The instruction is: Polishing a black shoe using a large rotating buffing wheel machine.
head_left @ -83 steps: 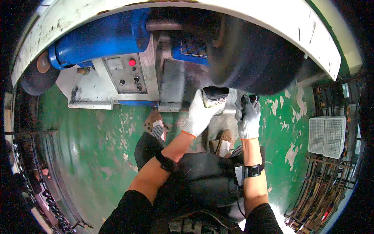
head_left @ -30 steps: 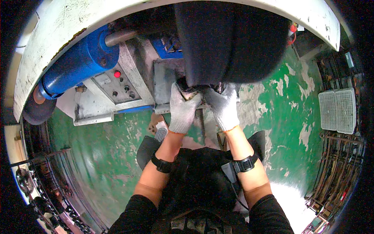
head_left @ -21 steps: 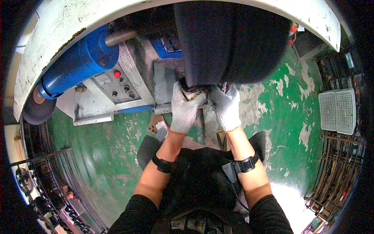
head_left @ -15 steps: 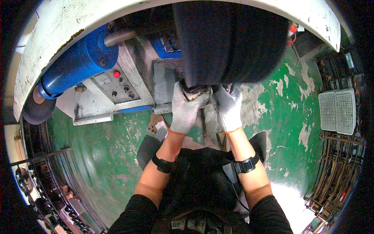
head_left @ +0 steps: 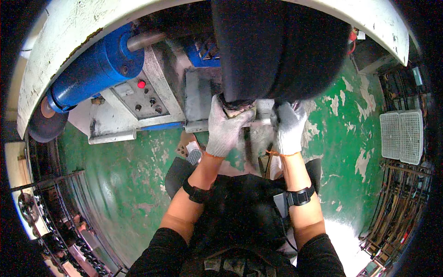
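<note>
A wide black wheel [head_left: 281, 51] hangs in front of me, its surface blurred. Right below its lower left edge is my left hand [head_left: 225, 129], in a stained white knit glove. Its fingers are closed round a small dark-edged piece with a pale face [head_left: 240, 110], held up against or just under the wheel; I cannot tell if they touch. My right hand [head_left: 289, 127], gloved too and grey at the fingers, is at the wheel's bottom edge, apart from the left. Its fingers are curled, and the wheel and shadow hide what they may hold.
A white curved hood [head_left: 152, 19] arches over the wheel. Left of it are a blue motor housing [head_left: 94, 69], a dark disc [head_left: 46, 122] and a panel with a red button [head_left: 141, 84]. White plastic baskets [head_left: 410, 137] and racks [head_left: 404, 203] line the right side.
My right hand has moved right, away from the left hand, opening a gap between them. My left hand shifts slightly right with its piece; the whole view has also shifted a little.
</note>
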### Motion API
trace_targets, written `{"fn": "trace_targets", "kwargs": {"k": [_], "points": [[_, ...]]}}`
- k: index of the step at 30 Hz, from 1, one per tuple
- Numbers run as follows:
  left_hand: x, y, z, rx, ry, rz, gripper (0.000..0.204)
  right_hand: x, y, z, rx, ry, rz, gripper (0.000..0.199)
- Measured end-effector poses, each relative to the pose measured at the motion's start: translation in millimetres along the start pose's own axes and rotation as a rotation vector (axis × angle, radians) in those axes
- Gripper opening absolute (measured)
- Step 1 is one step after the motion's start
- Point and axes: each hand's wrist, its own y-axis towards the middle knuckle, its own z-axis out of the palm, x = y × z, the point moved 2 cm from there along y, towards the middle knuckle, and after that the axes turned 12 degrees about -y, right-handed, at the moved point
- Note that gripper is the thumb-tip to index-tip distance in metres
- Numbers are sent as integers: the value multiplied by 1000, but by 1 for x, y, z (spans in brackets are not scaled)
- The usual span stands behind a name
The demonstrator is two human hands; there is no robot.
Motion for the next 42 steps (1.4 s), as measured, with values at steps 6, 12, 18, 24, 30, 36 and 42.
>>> {"fn": "trace_targets", "kwargs": {"k": [6, 12, 18, 24, 30, 36, 42], "points": [[-7, -4, 10, -45, -143, -104, 51, -18, 21, -20, -19, -370, -159, 19], [-3, -2, 4, -53, -58, -36, 56, -6, 15, -14, 13, -380, -287, 37], [-1, -2, 6, -46, 121, -89, 62, -15, 12, -11, 69, -287, -174, 7], [-7, -2, 7, -46, 32, -14, 62, -21, 6, -2, 88, -347, -242, 8], [-10, -3, 7, -42, 70, -81, 61, -30, 5, 2, 125, -346, -194, 7], [-8, -2, -1, -77, 112, 29, 56, -19, -2, 11, 115, -480, -278, 4], [-9, -1, -1, -77, 179, 91, 53, -31, 6, 11, 127, -410, -238, 12]]}}
